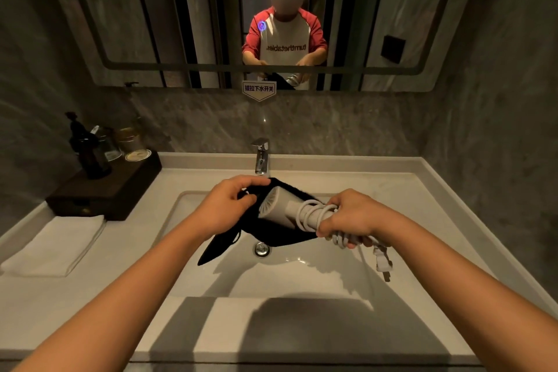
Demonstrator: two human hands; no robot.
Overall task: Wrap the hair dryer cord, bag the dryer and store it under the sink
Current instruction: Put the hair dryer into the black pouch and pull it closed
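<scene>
**A:** Where is the hair dryer, and who has hold of it?

**B:** The white hair dryer hangs in the air over the sink, above the drain. The right hand is curled tight around its handle and the cord coiled there, which keeps the loops from slipping loose. The plug dangles free below that hand.

**B:** The left hand pinches the rim of a black bag, lifting the mouth towards the dryer's round head. My reading: the bag is held open so the head can slide in first.

**A:** Is the dryer inside yet?

**B:** Only at the mouth; most of the body shows. The bag looks otherwise empty, and its tail droops towards the basin.

**A:** Anything else holding things?

**B:** At the worktop's back left corner, a dark tray carries a bottle and jars. A folded white towel lies along the left edge.
</scene>
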